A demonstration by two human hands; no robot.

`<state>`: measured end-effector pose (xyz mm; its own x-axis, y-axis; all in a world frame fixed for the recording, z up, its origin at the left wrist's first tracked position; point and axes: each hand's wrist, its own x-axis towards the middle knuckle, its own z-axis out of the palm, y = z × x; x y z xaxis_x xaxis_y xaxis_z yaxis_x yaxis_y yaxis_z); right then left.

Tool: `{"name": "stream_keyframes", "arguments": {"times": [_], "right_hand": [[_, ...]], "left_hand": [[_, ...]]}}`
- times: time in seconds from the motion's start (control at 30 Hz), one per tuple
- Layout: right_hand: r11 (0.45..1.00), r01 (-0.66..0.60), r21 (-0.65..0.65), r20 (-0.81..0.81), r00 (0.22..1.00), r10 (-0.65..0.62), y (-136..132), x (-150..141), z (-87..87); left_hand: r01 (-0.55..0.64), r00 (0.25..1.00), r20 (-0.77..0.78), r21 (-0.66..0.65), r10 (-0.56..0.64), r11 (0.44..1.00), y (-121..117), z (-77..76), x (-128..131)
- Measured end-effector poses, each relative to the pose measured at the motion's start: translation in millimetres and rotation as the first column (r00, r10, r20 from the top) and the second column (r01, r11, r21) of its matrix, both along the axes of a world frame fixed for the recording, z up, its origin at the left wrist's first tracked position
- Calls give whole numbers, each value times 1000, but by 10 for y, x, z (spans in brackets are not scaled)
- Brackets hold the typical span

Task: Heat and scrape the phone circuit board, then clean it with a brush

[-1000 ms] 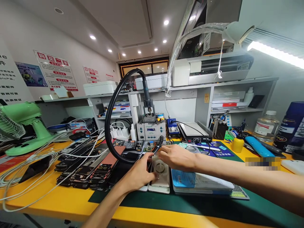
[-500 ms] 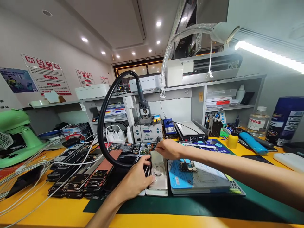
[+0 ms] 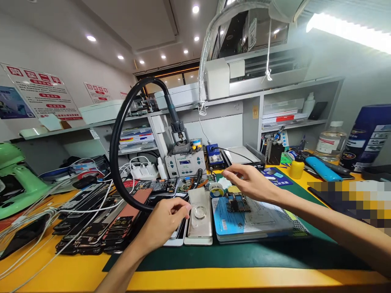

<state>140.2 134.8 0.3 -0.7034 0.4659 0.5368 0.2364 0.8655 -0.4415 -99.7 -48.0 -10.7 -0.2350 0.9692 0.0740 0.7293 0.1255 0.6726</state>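
Observation:
A pale gold-silver phone with a ring-shaped circle on its back lies on the green mat, its far end towards the hot air station. My left hand is just left of it, the thumb and index finger curled close together beside the phone's edge. Whether anything small sits between those fingertips I cannot make out. My right hand hovers above the far side of a blue-and-grey box, fingers stretched forward and apart, nothing visible in them. Below it, a phone circuit board rests on the box. A solder spool lies between phone and box.
A hot air rework station with a thick black hose arching left stands behind. Stacked phone parts and white cables crowd the left. On the right are a yellow bottle, a blue tool and a clear bottle.
My right hand has left the far end of the phone and moved right, uncovering the solder spool. My left hand has let go of the phone's side. The view has shifted.

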Motion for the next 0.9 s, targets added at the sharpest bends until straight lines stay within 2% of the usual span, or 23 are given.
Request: {"name": "stream_keyframes", "arguments": {"times": [0.07, 0.23, 0.33, 0.47, 0.53, 0.7, 0.83, 0.9], "right_hand": [[995, 44, -85, -8, 999, -45, -53, 83, 46], [951, 39, -308, 44, 999, -26, -92, 188, 122], [869, 18, -494, 88, 996, 30, -169, 239, 113], [710, -14, -704, 169, 968, 186, -407, 199, 90], [676, 19, -737, 221, 951, 214, -511, 135, 97], [684, 126, -719, 330, 928, 176, -567, 39, 149], [675, 146, -723, 355, 917, 182, -556, 53, 169], [689, 136, -712, 346, 921, 176, -551, 53, 160]], "left_hand": [[11, 1000, -20, 13, -11, 1000, -40, 60, 24], [66, 991, -121, 114, -52, 991, -159, 177, 243], [141, 973, -202, 133, -113, 981, -141, 127, 458], [240, 923, -335, 110, -192, 964, -20, -51, 742], [264, 886, -418, 96, -202, 960, 39, -154, 831], [265, 808, -566, 101, -164, 959, 83, -359, 887], [284, 770, -622, 135, -143, 949, 85, -391, 858], [303, 747, -652, 161, -129, 939, 104, -383, 847]]}}
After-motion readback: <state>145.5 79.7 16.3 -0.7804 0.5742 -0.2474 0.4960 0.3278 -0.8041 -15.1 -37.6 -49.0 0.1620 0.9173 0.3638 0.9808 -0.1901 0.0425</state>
